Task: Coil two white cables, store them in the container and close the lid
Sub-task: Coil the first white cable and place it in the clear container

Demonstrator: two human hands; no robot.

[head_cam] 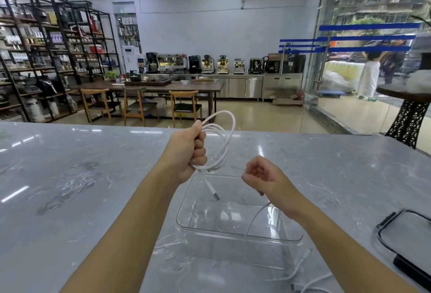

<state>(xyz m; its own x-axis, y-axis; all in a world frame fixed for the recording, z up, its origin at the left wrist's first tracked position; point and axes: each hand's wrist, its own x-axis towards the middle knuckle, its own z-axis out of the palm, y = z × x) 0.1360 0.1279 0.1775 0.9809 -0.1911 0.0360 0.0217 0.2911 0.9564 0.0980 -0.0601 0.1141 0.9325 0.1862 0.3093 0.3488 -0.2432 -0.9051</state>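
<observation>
My left hand (191, 150) is closed around several loops of a white cable (225, 139), held above the far edge of a clear plastic container (186, 218). One plug end of that cable hangs down over the container. My right hand (268, 179) pinches the cable's free length, which runs down past my wrist toward the near side of the container. A second white cable (300, 269) lies loose on the table in front of the container, partly hidden by my right forearm. The container holds nothing.
The lid (410, 236), clear with a black rim, lies on the marble table (70, 187) at the right edge. Beyond the table stand chairs, shelving and a counter with coffee machines. A glass wall is at the right.
</observation>
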